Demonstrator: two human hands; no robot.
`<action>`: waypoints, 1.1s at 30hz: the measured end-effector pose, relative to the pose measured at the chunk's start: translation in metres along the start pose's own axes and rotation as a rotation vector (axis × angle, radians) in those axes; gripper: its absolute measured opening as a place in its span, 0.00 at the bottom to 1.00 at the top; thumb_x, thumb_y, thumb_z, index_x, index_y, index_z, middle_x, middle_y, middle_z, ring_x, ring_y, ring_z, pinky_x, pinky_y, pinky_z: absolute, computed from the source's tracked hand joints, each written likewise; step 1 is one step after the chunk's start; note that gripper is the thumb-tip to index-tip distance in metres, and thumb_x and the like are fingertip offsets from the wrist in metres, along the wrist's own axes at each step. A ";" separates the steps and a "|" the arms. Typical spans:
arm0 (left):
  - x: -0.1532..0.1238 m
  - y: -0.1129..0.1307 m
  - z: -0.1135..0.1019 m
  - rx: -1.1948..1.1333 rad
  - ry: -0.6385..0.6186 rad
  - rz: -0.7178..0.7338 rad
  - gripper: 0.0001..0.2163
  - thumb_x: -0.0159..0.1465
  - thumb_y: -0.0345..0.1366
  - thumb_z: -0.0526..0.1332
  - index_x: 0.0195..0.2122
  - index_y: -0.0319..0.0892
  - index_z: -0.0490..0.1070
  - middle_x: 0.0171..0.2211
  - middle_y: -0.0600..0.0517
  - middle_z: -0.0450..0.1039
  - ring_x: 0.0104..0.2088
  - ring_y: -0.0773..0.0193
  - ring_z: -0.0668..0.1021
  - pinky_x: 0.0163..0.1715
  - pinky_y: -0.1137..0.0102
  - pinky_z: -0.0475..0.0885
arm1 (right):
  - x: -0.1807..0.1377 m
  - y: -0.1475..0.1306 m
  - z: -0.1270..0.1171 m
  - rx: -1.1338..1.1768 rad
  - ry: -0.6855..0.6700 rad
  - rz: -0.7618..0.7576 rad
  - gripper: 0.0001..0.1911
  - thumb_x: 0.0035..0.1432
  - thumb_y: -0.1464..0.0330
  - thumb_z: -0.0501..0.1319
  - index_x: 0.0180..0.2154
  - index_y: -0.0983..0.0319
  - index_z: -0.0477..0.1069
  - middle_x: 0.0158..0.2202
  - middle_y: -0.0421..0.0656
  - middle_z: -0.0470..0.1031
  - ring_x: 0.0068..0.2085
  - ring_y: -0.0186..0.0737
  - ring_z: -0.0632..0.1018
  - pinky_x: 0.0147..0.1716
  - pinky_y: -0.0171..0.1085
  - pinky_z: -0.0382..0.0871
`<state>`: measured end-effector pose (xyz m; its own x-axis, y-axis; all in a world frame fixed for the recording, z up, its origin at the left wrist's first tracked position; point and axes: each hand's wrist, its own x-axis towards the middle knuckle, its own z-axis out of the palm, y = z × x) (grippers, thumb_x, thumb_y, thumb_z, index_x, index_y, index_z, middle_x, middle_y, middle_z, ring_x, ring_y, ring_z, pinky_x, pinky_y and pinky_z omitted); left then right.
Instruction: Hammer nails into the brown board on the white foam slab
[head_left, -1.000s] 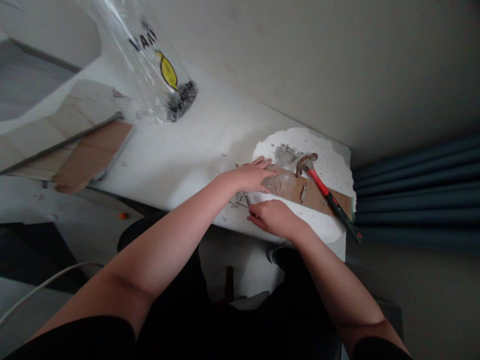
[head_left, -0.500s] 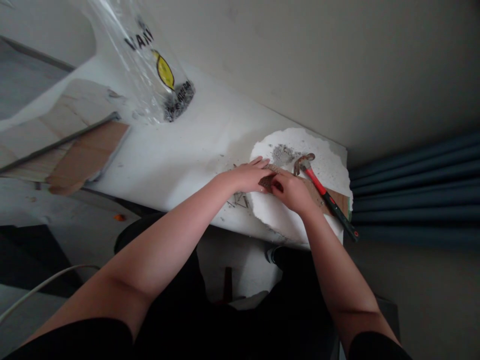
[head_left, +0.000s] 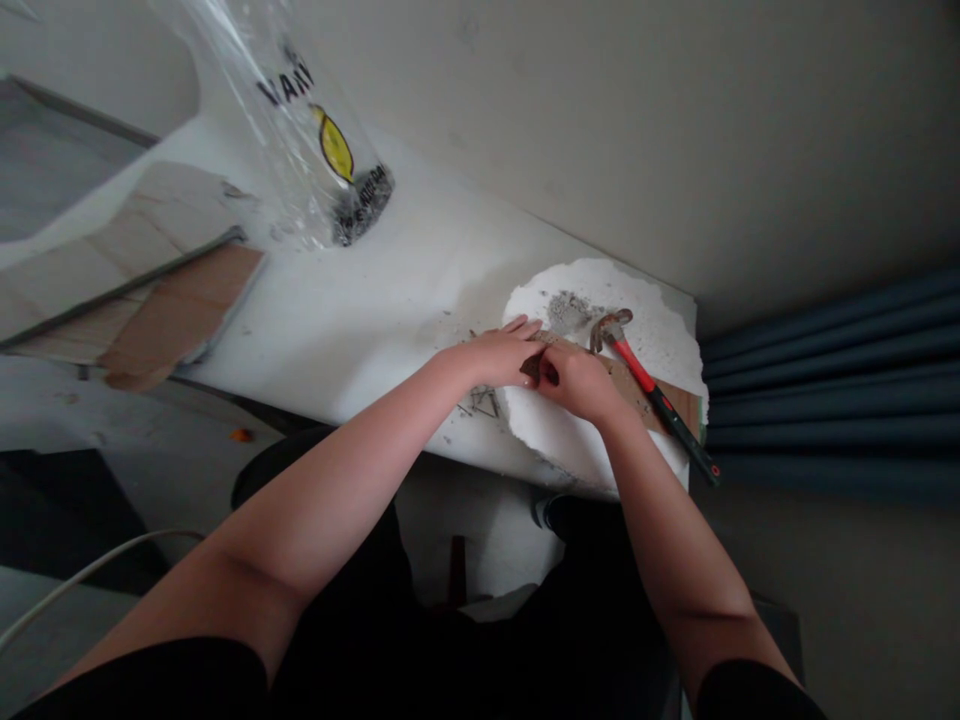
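Note:
My left hand (head_left: pixel 504 357) lies flat with fingers stretched out over a brown speckled board (head_left: pixel 679 402), on top of a ragged-edged white sheet (head_left: pixel 559 430). Close against it, my right hand (head_left: pixel 581 382) is closed in a pinch at a dark brown patch of the board. What its fingertips hold, if anything, is hidden. A claw hammer (head_left: pixel 637 366) with a red and black handle rests across the board just right of my right hand. Grey crumbs (head_left: pixel 568 310) are heaped on the sheet beyond my hands. Thin nail-like pieces (head_left: pixel 481 402) lie below my left wrist.
A clear plastic bag (head_left: pixel 300 150) with a yellow print and dark contents stands on the white table (head_left: pixel 360 330). Pieces of cardboard (head_left: pixel 184 315) lie at the left. Wall runs along the back, and a blue curtain (head_left: pixel 825 370) hangs at the right.
The whole view has shifted slightly. My right fingers have moved a little at the dark brown patch, less of which shows now. My left hand stays in place.

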<state>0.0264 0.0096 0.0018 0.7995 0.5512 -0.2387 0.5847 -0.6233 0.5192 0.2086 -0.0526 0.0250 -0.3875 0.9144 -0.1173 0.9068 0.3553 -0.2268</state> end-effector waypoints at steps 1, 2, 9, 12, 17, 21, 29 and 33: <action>0.000 0.001 -0.001 0.002 -0.006 -0.008 0.33 0.62 0.43 0.61 0.69 0.46 0.59 0.77 0.48 0.34 0.75 0.47 0.42 0.70 0.56 0.53 | 0.001 0.000 0.000 0.002 -0.004 0.013 0.02 0.59 0.69 0.64 0.33 0.61 0.73 0.36 0.49 0.80 0.36 0.45 0.77 0.34 0.39 0.62; 0.000 0.001 -0.001 0.003 -0.011 -0.017 0.33 0.62 0.42 0.62 0.68 0.45 0.60 0.77 0.48 0.34 0.75 0.47 0.43 0.70 0.56 0.53 | 0.002 -0.001 0.000 0.001 -0.008 0.026 0.03 0.59 0.68 0.64 0.33 0.61 0.73 0.36 0.49 0.80 0.35 0.45 0.77 0.34 0.39 0.62; 0.000 0.002 -0.002 0.000 -0.002 -0.015 0.31 0.62 0.42 0.61 0.67 0.46 0.61 0.77 0.48 0.37 0.75 0.47 0.43 0.70 0.54 0.54 | 0.004 -0.002 -0.002 0.020 -0.032 0.066 0.04 0.58 0.67 0.65 0.34 0.61 0.72 0.36 0.50 0.80 0.35 0.46 0.77 0.33 0.39 0.62; -0.001 0.004 -0.003 0.005 -0.014 -0.027 0.30 0.63 0.42 0.61 0.67 0.45 0.62 0.77 0.47 0.35 0.75 0.48 0.43 0.70 0.56 0.54 | 0.005 0.000 -0.001 0.025 -0.029 0.053 0.04 0.58 0.67 0.65 0.34 0.62 0.72 0.37 0.50 0.80 0.36 0.46 0.77 0.34 0.39 0.63; -0.002 0.006 -0.005 0.010 -0.023 -0.041 0.29 0.63 0.41 0.62 0.66 0.43 0.63 0.77 0.46 0.35 0.75 0.48 0.43 0.70 0.57 0.53 | 0.008 0.003 0.000 0.019 -0.037 0.047 0.05 0.57 0.67 0.65 0.33 0.61 0.72 0.37 0.51 0.80 0.37 0.47 0.77 0.35 0.40 0.64; -0.001 0.005 -0.004 0.021 -0.027 -0.041 0.29 0.62 0.41 0.62 0.65 0.41 0.64 0.77 0.45 0.36 0.75 0.48 0.43 0.70 0.57 0.54 | 0.009 0.003 0.000 0.002 -0.063 0.046 0.06 0.58 0.66 0.65 0.34 0.62 0.72 0.38 0.51 0.80 0.38 0.47 0.77 0.36 0.39 0.65; 0.000 0.004 -0.004 0.028 -0.008 -0.029 0.29 0.62 0.40 0.61 0.65 0.42 0.64 0.76 0.45 0.37 0.75 0.48 0.45 0.70 0.57 0.55 | 0.010 -0.002 0.003 -0.032 -0.061 0.097 0.07 0.59 0.65 0.63 0.35 0.62 0.73 0.38 0.51 0.80 0.39 0.49 0.79 0.35 0.39 0.64; -0.002 0.008 -0.007 0.028 -0.032 -0.050 0.28 0.62 0.39 0.62 0.64 0.40 0.64 0.76 0.43 0.36 0.75 0.49 0.44 0.70 0.59 0.53 | 0.010 -0.002 0.002 -0.026 -0.091 0.110 0.07 0.59 0.65 0.64 0.36 0.62 0.73 0.39 0.51 0.80 0.39 0.49 0.79 0.36 0.39 0.65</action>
<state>0.0282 0.0076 0.0123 0.7730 0.5641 -0.2903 0.6272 -0.6108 0.4832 0.2024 -0.0447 0.0224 -0.2976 0.9272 -0.2272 0.9482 0.2595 -0.1830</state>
